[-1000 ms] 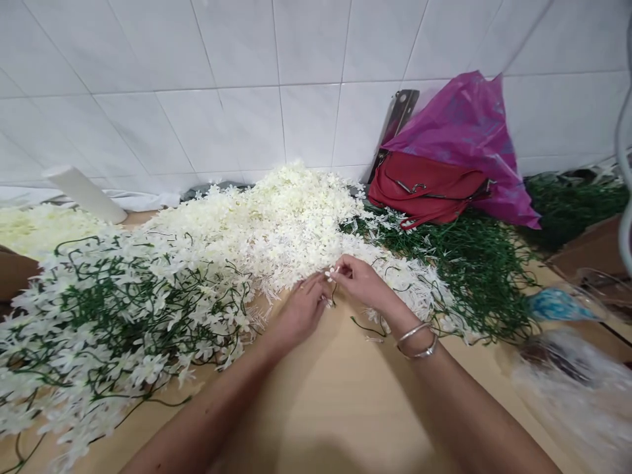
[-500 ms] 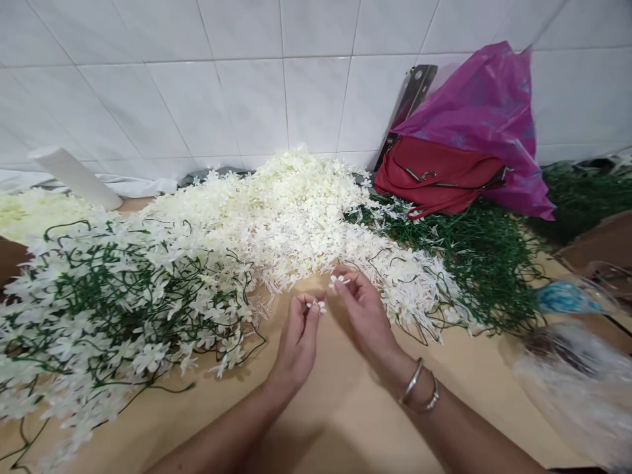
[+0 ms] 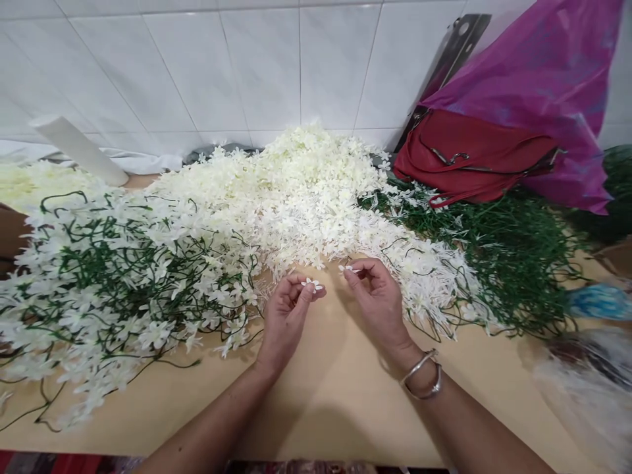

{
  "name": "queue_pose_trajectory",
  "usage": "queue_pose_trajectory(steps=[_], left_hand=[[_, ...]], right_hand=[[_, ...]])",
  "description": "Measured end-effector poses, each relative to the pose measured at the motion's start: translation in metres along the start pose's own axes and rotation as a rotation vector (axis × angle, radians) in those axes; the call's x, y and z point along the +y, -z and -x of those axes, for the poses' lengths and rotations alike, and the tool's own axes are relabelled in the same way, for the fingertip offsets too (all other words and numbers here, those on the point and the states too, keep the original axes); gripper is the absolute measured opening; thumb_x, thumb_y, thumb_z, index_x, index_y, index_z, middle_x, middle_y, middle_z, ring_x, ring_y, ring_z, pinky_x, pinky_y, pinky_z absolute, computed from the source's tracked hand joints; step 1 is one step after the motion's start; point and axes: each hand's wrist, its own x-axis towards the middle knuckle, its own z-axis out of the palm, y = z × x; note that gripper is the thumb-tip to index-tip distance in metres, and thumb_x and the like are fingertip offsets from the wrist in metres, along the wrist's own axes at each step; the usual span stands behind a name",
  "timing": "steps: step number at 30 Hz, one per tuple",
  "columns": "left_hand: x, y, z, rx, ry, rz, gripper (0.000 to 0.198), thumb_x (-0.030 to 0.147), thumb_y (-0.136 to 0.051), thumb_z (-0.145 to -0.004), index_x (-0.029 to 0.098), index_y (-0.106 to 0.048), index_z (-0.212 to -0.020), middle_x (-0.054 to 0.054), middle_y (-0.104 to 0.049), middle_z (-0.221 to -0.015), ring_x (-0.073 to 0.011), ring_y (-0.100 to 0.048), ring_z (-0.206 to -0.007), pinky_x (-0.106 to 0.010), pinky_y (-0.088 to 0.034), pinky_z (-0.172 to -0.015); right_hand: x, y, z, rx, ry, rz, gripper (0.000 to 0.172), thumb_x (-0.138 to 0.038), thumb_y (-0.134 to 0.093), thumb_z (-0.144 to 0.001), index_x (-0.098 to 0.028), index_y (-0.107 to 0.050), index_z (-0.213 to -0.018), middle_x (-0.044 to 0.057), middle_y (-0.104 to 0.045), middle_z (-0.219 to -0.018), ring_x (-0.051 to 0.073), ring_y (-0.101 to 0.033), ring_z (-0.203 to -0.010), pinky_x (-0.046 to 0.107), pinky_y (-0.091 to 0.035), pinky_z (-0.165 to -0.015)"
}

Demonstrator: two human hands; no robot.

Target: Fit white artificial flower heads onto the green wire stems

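Between thumb and fingers, my left hand (image 3: pixel 288 315) pinches a small white artificial flower (image 3: pixel 312 285). My right hand (image 3: pixel 378 299), with metal bangles on its wrist, pinches another white flower (image 3: pixel 348 269) by its side. A gap separates the two hands, both just above the tan tabletop (image 3: pixel 326 388). Behind them rises a large heap of loose white flowers (image 3: pixel 306 191). On the left lies a pile of white flowers on green stems (image 3: pixel 143 276). Bare green stems (image 3: pixel 518 257) spread out on the right.
At the back right a red handbag (image 3: pixel 484 155) leans with a purple plastic bag (image 3: pixel 548 85) behind it. A white roll (image 3: pixel 81 151) tilts at the back left by the tiled wall (image 3: pixel 261 66). Clear plastic (image 3: pixel 592 388) lies at the right edge, near a blue patterned item (image 3: pixel 602 301).
My hands have moved slightly apart, each still with a flower. The left hand has turned so its flower faces up more. The camera view has shifted.
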Motion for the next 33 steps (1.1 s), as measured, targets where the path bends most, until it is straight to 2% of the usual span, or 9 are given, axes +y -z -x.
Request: queue_pose_trajectory(steps=[5,10,16,19,23,26,29,31,33], left_hand=[[0.001,-0.003,-0.003,0.028,0.031,0.034,0.037,0.048,-0.083,-0.083,0.018,-0.066,-0.097,-0.003,-0.079,-0.088,-0.0206,-0.078,-0.089,-0.041,-0.062,-0.097],[0.002,-0.004,-0.002,0.041,-0.017,-0.024,0.035,0.05,-0.076,-0.089,0.017,-0.07,-0.1,-0.005,-0.079,-0.096,-0.0201,-0.077,-0.091,-0.036,-0.061,-0.093],[-0.002,-0.003,0.0,0.035,-0.04,-0.067,0.033,0.05,-0.074,-0.091,0.019,-0.067,-0.1,-0.005,-0.077,-0.09,-0.02,-0.075,-0.089,-0.035,-0.059,-0.092],[-0.004,0.0,0.003,-0.005,-0.11,-0.235,0.026,0.045,-0.069,-0.096,0.019,-0.069,-0.095,-0.005,-0.074,-0.089,-0.0183,-0.072,-0.087,-0.029,-0.057,-0.084],[-0.002,0.007,0.008,-0.095,-0.191,-0.513,0.017,0.036,-0.063,-0.099,0.021,-0.069,-0.093,-0.002,-0.069,-0.081,-0.0154,-0.065,-0.072,-0.025,-0.051,-0.068],[0.002,0.016,0.006,-0.112,-0.333,-0.776,0.012,0.029,-0.06,-0.1,0.023,-0.068,-0.095,-0.002,-0.072,-0.086,-0.0173,-0.067,-0.076,-0.027,-0.051,-0.072],[0.007,0.026,0.0,-0.113,-0.435,-1.061,0.016,0.026,-0.053,-0.103,0.024,-0.068,-0.098,-0.004,-0.074,-0.093,-0.0208,-0.069,-0.083,-0.03,-0.05,-0.076],[0.01,0.031,-0.003,-0.113,-0.451,-1.219,0.02,0.024,-0.049,-0.105,0.024,-0.068,-0.1,-0.005,-0.073,-0.096,-0.0218,-0.068,-0.081,-0.031,-0.049,-0.073],[0.013,0.032,-0.006,-0.104,-0.468,-1.318,0.021,0.02,-0.048,-0.103,0.025,-0.068,-0.109,-0.007,-0.071,-0.105,-0.0217,-0.067,-0.08,-0.031,-0.048,-0.07]], right_hand=[[-0.013,-0.001,0.008,-0.084,-0.011,-0.017,0.007,-0.03,-0.071,-0.094,-0.024,-0.068,-0.094,0.004,-0.069,-0.096,0.022,-0.064,-0.094,0.038,-0.05,-0.089],[-0.019,-0.001,0.011,-0.116,0.05,-0.014,0.002,-0.027,-0.07,-0.095,-0.025,-0.07,-0.095,0.007,-0.069,-0.117,0.024,-0.064,-0.114,0.042,-0.048,-0.103],[-0.016,0.0,0.01,-0.137,-0.034,-0.009,0.008,-0.03,-0.068,-0.095,-0.024,-0.07,-0.09,0.007,-0.071,-0.113,0.023,-0.066,-0.103,0.039,-0.051,-0.091],[-0.012,0.001,0.008,-0.131,-0.093,-0.039,0.012,-0.034,-0.068,-0.095,-0.023,-0.069,-0.091,0.006,-0.071,-0.107,0.021,-0.065,-0.095,0.036,-0.051,-0.085],[-0.005,0.006,0.004,-0.082,-0.171,-0.097,0.014,-0.037,-0.067,-0.095,-0.023,-0.065,-0.095,0.003,-0.068,-0.092,0.019,-0.062,-0.084,0.034,-0.05,-0.081],[-0.004,0.008,0.004,-0.08,-0.183,-0.121,0.015,-0.037,-0.065,-0.097,-0.023,-0.061,-0.091,0.001,-0.065,-0.084,0.019,-0.062,-0.082,0.033,-0.05,-0.079],[-0.01,0.008,0.011,-0.147,-0.088,-0.029,0.011,-0.033,-0.062,-0.101,-0.024,-0.061,-0.093,0.001,-0.065,-0.084,0.018,-0.062,-0.08,0.032,-0.05,-0.075],[-0.018,0.005,0.018,-0.245,0.104,0.075,0.006,-0.026,-0.059,-0.102,-0.025,-0.062,-0.097,0.002,-0.068,-0.088,0.019,-0.064,-0.083,0.034,-0.051,-0.076],[-0.027,0.002,0.025,-0.365,0.369,0.168,0.01,-0.018,-0.056,-0.103,-0.025,-0.062,-0.101,0.003,-0.071,-0.091,0.02,-0.065,-0.085,0.036,-0.051,-0.08]])
